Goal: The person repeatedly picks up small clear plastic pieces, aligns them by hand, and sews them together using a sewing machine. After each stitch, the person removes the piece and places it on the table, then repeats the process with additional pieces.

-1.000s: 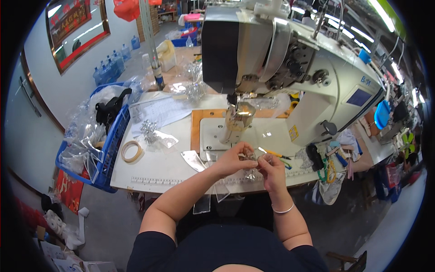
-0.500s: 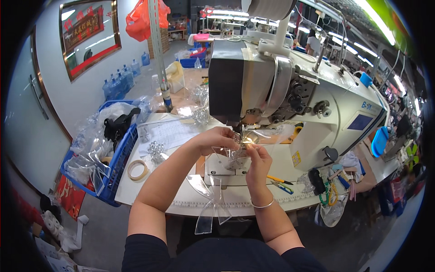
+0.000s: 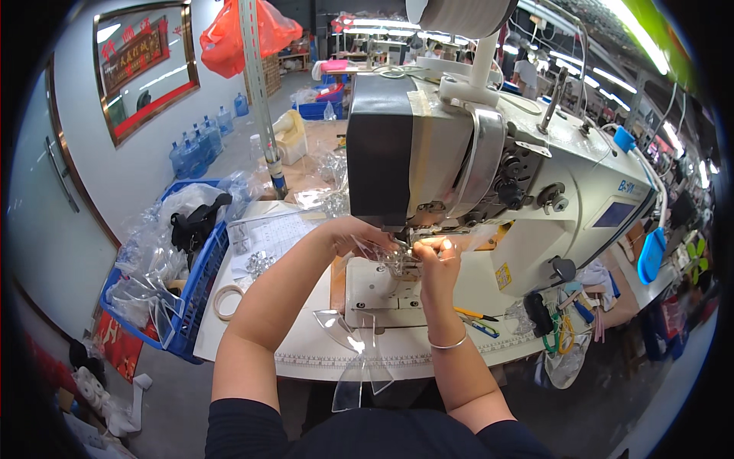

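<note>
Both my hands meet at the needle area of a white industrial sewing machine (image 3: 535, 183). A piece of clear plastic sheeting (image 3: 353, 375) hangs in strips from the machine bed over the table's front edge; its upper part is bunched by my fingers. My left hand (image 3: 362, 237) comes in from the left, its fingers closed on the plastic just before the needle. My right hand (image 3: 438, 264), below a silver bangle, pinches with thumb and index finger at the right of the needle. What lies between those fingertips is too small to tell.
On the white table (image 3: 306, 344) lie a tape roll (image 3: 227, 303), a patterned paper sheet (image 3: 283, 229), a yellow pen (image 3: 475, 314) and thread snips (image 3: 485, 329). A blue basket (image 3: 200, 298) of clear plastic stands left. Small tools and a black item (image 3: 540, 314) lie right.
My right hand has stayed by the needle, its fingers curling in. My left hand has turned slightly, and the hanging plastic strips have shifted a little lower. The view has moved slightly.
</note>
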Action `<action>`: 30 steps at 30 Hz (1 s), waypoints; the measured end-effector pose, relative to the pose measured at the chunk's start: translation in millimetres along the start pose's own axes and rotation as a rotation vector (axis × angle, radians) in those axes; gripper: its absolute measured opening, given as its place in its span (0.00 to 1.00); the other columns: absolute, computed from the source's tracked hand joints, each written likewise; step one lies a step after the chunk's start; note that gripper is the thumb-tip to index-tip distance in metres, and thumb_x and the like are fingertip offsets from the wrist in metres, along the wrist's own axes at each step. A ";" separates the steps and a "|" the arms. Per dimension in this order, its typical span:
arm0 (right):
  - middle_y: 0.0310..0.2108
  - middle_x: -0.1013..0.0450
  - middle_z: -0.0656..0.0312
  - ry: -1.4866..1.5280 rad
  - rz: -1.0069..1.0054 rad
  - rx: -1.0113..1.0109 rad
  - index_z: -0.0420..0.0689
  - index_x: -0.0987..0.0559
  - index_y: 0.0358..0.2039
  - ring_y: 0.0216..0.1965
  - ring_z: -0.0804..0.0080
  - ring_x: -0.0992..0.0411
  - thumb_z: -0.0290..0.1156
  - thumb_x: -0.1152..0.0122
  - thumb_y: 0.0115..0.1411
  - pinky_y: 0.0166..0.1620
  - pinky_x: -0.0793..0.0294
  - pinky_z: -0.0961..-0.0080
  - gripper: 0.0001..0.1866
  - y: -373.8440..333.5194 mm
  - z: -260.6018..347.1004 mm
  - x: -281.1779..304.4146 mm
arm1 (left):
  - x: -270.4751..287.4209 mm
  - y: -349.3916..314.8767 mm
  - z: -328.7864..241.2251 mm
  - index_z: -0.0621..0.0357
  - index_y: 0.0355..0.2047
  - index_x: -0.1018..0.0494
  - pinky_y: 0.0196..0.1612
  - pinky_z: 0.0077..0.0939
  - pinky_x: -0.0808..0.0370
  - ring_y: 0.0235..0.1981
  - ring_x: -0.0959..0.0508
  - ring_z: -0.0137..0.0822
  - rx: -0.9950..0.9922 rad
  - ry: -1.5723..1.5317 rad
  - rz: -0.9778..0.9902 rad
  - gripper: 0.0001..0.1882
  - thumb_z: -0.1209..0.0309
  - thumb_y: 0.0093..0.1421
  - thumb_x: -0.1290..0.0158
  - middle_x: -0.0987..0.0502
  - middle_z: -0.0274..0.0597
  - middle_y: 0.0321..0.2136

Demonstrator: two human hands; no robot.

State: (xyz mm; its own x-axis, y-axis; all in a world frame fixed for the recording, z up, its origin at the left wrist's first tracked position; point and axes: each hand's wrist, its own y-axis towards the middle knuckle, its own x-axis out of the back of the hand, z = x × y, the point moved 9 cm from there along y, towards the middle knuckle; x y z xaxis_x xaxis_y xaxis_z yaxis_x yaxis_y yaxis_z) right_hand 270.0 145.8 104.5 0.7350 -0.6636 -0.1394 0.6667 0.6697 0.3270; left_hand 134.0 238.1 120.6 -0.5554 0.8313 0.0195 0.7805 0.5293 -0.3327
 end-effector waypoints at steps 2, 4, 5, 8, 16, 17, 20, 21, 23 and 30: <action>0.34 0.37 0.58 -0.037 -0.019 0.113 0.36 0.27 0.20 0.35 0.72 0.39 0.25 0.42 0.46 0.38 0.39 0.78 0.05 4.3 4.6 1.8 | 3.9 6.7 3.3 0.55 0.28 0.24 0.28 0.19 0.31 0.23 0.26 0.24 -0.006 0.013 0.011 0.08 0.71 0.46 0.38 0.24 0.33 0.23; 0.33 0.36 0.57 -0.054 0.006 0.127 0.35 0.27 0.19 0.34 0.71 0.38 0.25 0.43 0.46 0.38 0.38 0.77 0.06 7.0 8.6 1.4 | 11.1 19.0 11.2 0.55 0.28 0.24 0.27 0.18 0.31 0.23 0.26 0.24 -0.033 -0.020 0.006 0.08 0.71 0.46 0.38 0.23 0.34 0.24; 0.34 0.36 0.54 -0.050 0.044 0.085 0.35 0.26 0.18 0.37 0.66 0.40 0.28 0.43 0.45 0.43 0.40 0.74 0.08 8.0 11.9 -0.4 | 15.2 24.2 16.2 0.55 0.28 0.23 0.27 0.18 0.31 0.23 0.26 0.24 -0.056 -0.058 -0.009 0.08 0.71 0.46 0.38 0.23 0.34 0.24; 0.33 0.35 0.51 -0.084 0.069 0.071 0.34 0.26 0.16 0.40 0.61 0.41 0.30 0.44 0.45 0.47 0.42 0.69 0.10 6.0 21.1 -3.2 | 21.2 32.5 23.7 0.55 0.27 0.24 0.25 0.17 0.31 0.23 0.26 0.23 -0.052 -0.093 0.000 0.07 0.72 0.47 0.38 0.23 0.34 0.24; 0.35 0.38 0.57 -0.138 0.025 0.140 0.35 0.27 0.20 0.36 0.70 0.39 0.27 0.46 0.47 0.41 0.39 0.76 0.07 6.6 9.1 0.6 | 19.3 34.5 30.3 0.55 0.25 0.25 0.25 0.18 0.30 0.22 0.25 0.25 -0.020 -0.168 0.025 0.07 0.73 0.46 0.37 0.24 0.35 0.22; 0.37 0.39 0.54 -0.116 0.034 0.102 0.35 0.26 0.20 0.39 0.64 0.41 0.28 0.45 0.46 0.45 0.41 0.72 0.08 5.6 9.4 0.4 | 17.7 32.8 28.1 0.55 0.26 0.25 0.25 0.18 0.30 0.23 0.25 0.25 -0.019 -0.163 0.029 0.07 0.73 0.46 0.37 0.24 0.35 0.22; 0.38 0.39 0.51 -0.118 0.065 0.057 0.34 0.26 0.22 0.43 0.59 0.42 0.29 0.45 0.45 0.50 0.43 0.67 0.09 7.1 5.6 -2.1 | 12.8 25.0 21.2 0.56 0.27 0.25 0.27 0.19 0.28 0.24 0.24 0.26 -0.011 -0.148 0.047 0.08 0.73 0.46 0.37 0.23 0.35 0.23; 0.38 0.39 0.51 -0.129 0.077 0.053 0.34 0.26 0.22 0.43 0.59 0.42 0.29 0.45 0.45 0.50 0.43 0.67 0.09 8.5 5.3 -3.3 | 11.9 22.9 19.8 0.57 0.27 0.24 0.28 0.20 0.27 0.25 0.24 0.26 -0.009 -0.144 0.054 0.08 0.73 0.46 0.37 0.23 0.36 0.23; 0.37 0.37 0.51 -0.062 0.160 -0.106 0.34 0.27 0.23 0.41 0.61 0.39 0.28 0.45 0.45 0.47 0.40 0.69 0.09 12.5 3.7 -11.4 | 16.6 22.3 21.0 0.57 0.29 0.24 0.29 0.20 0.26 0.26 0.23 0.27 -0.035 -0.170 0.019 0.09 0.73 0.46 0.37 0.23 0.36 0.24; 0.24 0.31 0.64 -0.090 0.207 -0.069 0.35 0.27 0.30 0.26 0.80 0.35 0.26 0.47 0.50 0.31 0.35 0.84 0.09 17.6 0.4 -12.8 | 20.4 27.1 27.3 0.56 0.28 0.24 0.27 0.19 0.28 0.25 0.25 0.26 0.033 -0.124 -0.022 0.08 0.72 0.47 0.38 0.24 0.36 0.23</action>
State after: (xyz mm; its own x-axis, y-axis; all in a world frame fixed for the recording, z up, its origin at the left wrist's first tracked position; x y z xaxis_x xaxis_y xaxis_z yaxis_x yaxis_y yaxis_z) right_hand 272.3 166.0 112.4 0.8447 -0.5352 0.0090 0.5125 0.8135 0.2749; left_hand 136.0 264.7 86.2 -0.6052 0.7911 -0.0887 0.7589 0.5398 -0.3642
